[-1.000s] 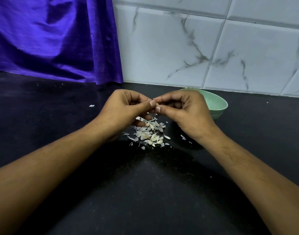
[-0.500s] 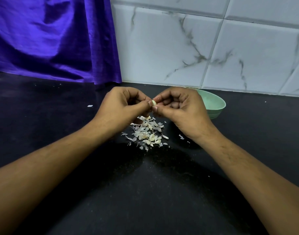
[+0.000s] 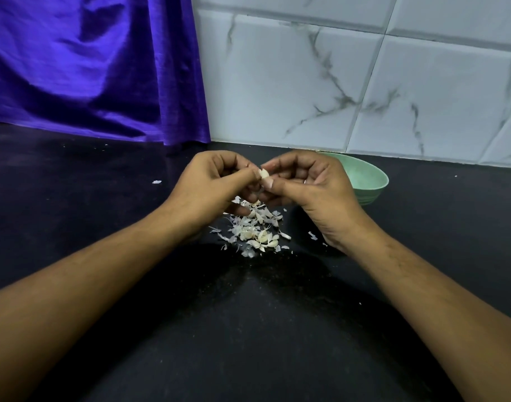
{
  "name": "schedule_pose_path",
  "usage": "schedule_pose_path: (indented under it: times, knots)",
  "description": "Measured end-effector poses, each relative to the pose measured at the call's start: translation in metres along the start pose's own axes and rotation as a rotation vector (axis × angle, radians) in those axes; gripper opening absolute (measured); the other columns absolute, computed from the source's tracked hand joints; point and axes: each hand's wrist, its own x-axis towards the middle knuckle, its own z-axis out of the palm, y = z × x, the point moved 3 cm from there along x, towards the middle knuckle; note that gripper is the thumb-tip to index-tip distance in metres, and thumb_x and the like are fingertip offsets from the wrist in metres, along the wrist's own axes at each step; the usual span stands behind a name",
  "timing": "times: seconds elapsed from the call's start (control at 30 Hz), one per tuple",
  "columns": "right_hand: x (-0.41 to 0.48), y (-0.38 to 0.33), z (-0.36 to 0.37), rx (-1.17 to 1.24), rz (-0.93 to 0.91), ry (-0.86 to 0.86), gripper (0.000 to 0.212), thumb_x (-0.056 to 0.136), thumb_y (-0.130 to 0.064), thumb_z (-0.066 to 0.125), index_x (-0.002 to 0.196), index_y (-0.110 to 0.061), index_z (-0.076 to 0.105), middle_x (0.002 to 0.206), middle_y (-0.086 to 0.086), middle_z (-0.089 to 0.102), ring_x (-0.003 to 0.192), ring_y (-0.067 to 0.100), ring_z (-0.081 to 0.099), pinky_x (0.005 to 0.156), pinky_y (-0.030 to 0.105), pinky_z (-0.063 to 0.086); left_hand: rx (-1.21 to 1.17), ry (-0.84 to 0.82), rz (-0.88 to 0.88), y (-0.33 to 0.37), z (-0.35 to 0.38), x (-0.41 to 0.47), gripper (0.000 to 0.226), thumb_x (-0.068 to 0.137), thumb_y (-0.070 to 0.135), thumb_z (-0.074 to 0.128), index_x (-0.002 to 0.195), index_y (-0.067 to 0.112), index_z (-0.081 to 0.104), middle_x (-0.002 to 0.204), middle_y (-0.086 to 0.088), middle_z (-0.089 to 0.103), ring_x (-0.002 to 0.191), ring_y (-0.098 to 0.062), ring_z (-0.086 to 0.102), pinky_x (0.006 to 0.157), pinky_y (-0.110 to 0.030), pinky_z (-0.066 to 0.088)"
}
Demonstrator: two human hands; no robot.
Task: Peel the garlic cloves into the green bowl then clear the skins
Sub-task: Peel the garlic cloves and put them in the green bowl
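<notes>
1. Garlic clove (image 3: 264,173): centre of frame, a little above the middle, held up off the worktop (image 3: 248,329) between both hands, directly over the skins.
2. Left hand (image 3: 216,184): grip pinches the clove's left side with thumb and forefinger, other fingers curled in.
3. Right hand (image 3: 309,187): grip pinches the clove's right side with thumb tip and forefinger. Cannot tell if it has flesh or only a flap of skin.
4. Green bowl (image 3: 364,175): right of centre, just behind the right hand and partly hidden by it. Contents not visible.
5. Skins pile (image 3: 254,230): loose heap on the worktop just below the hands. Stray flakes lie left and right of it. Some plumper pale bits in the heap may be whole cloves; cannot tell.
6. Clove handling (judgement): tiny, light, firm, not fragile. Peeled surface is likely slick and a bit sticky, so it could pop out of a tip pinch. Best held across its fat middle with one hand while the other gets a nail under the skin at an end.
7. Skin handling (judgement): papery, near weightless, tears into scraps, clings to fingers. For clearing, sweeping with the side of a hand looks better than picking flake by flake.
8. Rest: purple cloth (image 3: 89,68) upper left, marbled wall tiles (image 3: 335,82) upper right.
</notes>
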Motion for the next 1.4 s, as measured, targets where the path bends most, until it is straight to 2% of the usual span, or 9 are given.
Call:
schedule_pose_path:
  times: [0.17, 0.23, 0.33, 0.5, 0.77, 0.93, 1.13, 1.27, 1.4]
  knots:
    - [0.0008, -0.0014, -0.0026, -0.03, -0.033, -0.003, 0.018, 0.086, 0.006, 0.074, 0.103, -0.001, 0.073, 0.09, 0.021, 0.077, 0.081, 0.037, 0.076, 0.077, 0.043, 0.064, -0.039, -0.018, -0.011, -0.0001, 0.0018, -0.001, 0.02, 0.093, 0.02, 0.075, 0.096, 0.001, 0.072, 0.085, -0.016, 0.074, 0.073, -0.017, 0.069, 0.058, -0.032, 0.061]
    - [0.0008, -0.0021, -0.0015, -0.065, -0.042, -0.019, 0.021, 0.086, 0.008, 0.074, 0.103, -0.004, 0.074, 0.087, 0.019, 0.077, 0.076, 0.03, 0.075, 0.075, 0.039, 0.064, -0.056, -0.016, -0.028, -0.0003, 0.0004, -0.0003, 0.017, 0.09, 0.017, 0.077, 0.096, 0.001, 0.073, 0.082, -0.014, 0.074, 0.071, -0.015, 0.069, 0.057, -0.029, 0.061]
    - [0.001, -0.0021, -0.0028, -0.057, -0.022, -0.02, 0.02, 0.087, 0.006, 0.075, 0.103, -0.006, 0.074, 0.086, 0.019, 0.076, 0.077, 0.029, 0.075, 0.078, 0.047, 0.064, -0.085, -0.044, -0.045, 0.0009, -0.0021, 0.0002, 0.015, 0.091, 0.012, 0.075, 0.099, -0.001, 0.073, 0.077, -0.008, 0.073, 0.069, -0.01, 0.071, 0.055, -0.025, 0.06]
    - [0.0011, -0.0016, -0.0045, -0.059, -0.001, 0.001, 0.017, 0.087, 0.004, 0.076, 0.102, -0.003, 0.074, 0.088, 0.021, 0.077, 0.078, 0.032, 0.076, 0.078, 0.05, 0.063, -0.041, -0.041, -0.027, 0.0016, -0.0034, 0.001, 0.015, 0.093, 0.009, 0.072, 0.099, -0.005, 0.073, 0.08, -0.013, 0.073, 0.071, -0.014, 0.071, 0.054, -0.025, 0.06]
    - [0.0006, -0.0014, -0.0016, -0.102, -0.003, -0.014, 0.014, 0.086, 0.004, 0.076, 0.098, -0.004, 0.075, 0.085, 0.015, 0.078, 0.075, 0.028, 0.077, 0.071, 0.037, 0.063, 0.158, -0.014, 0.062, -0.0021, -0.0049, 0.0021, 0.011, 0.092, 0.016, 0.076, 0.09, 0.005, 0.077, 0.078, -0.013, 0.077, 0.072, -0.021, 0.074, 0.065, -0.039, 0.064]
    - [-0.0008, -0.0004, 0.0014, -0.02, 0.058, -0.041, 0.014, 0.09, 0.006, 0.071, 0.101, -0.003, 0.072, 0.085, 0.017, 0.075, 0.075, 0.03, 0.075, 0.075, 0.044, 0.064, 0.205, -0.001, 0.081, -0.0025, -0.005, 0.0028, 0.011, 0.094, 0.016, 0.073, 0.087, 0.007, 0.074, 0.077, -0.014, 0.075, 0.069, -0.023, 0.072, 0.066, -0.041, 0.064]
    - [-0.0005, -0.0004, 0.0014, 0.158, 0.167, -0.107, 0.018, 0.091, 0.001, 0.067, 0.108, -0.004, 0.071, 0.09, 0.018, 0.076, 0.076, 0.027, 0.075, 0.075, 0.039, 0.064, 0.016, -0.037, -0.008, -0.0015, -0.0007, 0.0023, 0.015, 0.1, 0.01, 0.065, 0.086, 0.004, 0.065, 0.071, -0.004, 0.065, 0.068, -0.012, 0.064, 0.058, -0.03, 0.061]
    - [0.0002, 0.0002, 0.0003, 0.153, 0.168, -0.084, 0.029, 0.079, -0.008, 0.077, 0.107, -0.002, 0.071, 0.089, 0.019, 0.076, 0.075, 0.027, 0.075, 0.072, 0.037, 0.064, 0.034, -0.056, 0.025, 0.0004, 0.0003, 0.0004, 0.012, 0.099, 0.008, 0.066, 0.087, 0.006, 0.066, 0.077, -0.01, 0.065, 0.073, -0.016, 0.065, 0.057, -0.027, 0.06]
    - [0.0005, 0.0008, -0.0026, 0.145, 0.197, -0.062, 0.023, 0.081, -0.005, 0.077, 0.102, -0.002, 0.071, 0.087, 0.019, 0.076, 0.072, 0.025, 0.076, 0.069, 0.034, 0.064, 0.108, -0.056, 0.095, 0.0005, -0.0016, 0.0008, 0.008, 0.098, 0.008, 0.068, 0.092, 0.002, 0.07, 0.079, -0.022, 0.067, 0.07, -0.024, 0.066, 0.058, -0.034, 0.062]
